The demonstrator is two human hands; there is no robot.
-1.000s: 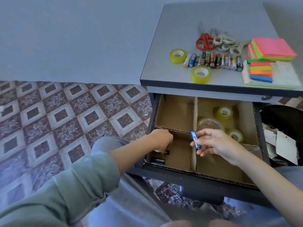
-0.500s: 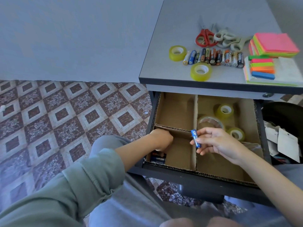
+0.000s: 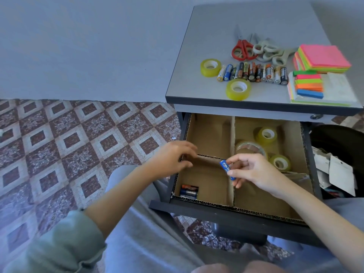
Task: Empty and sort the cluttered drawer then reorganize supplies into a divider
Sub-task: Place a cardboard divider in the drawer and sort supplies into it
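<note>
Right hand (image 3: 256,172) pinches blue battery (image 3: 227,168); left hand (image 3: 173,156) hovers loosely spread.

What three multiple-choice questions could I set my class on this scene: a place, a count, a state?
1. Where in the drawer do the two batteries lie? A near-left compartment; B far-left compartment; C right half.
2. How many tape rolls sit on the tabletop? A one; B two; C four.
3. What is the right hand doing? A lying flat; B making a fist; C pinching a blue battery.
Answers: A, they lie at the front-left corner; B, two yellow rolls show; C, fingers curl round it.
</note>
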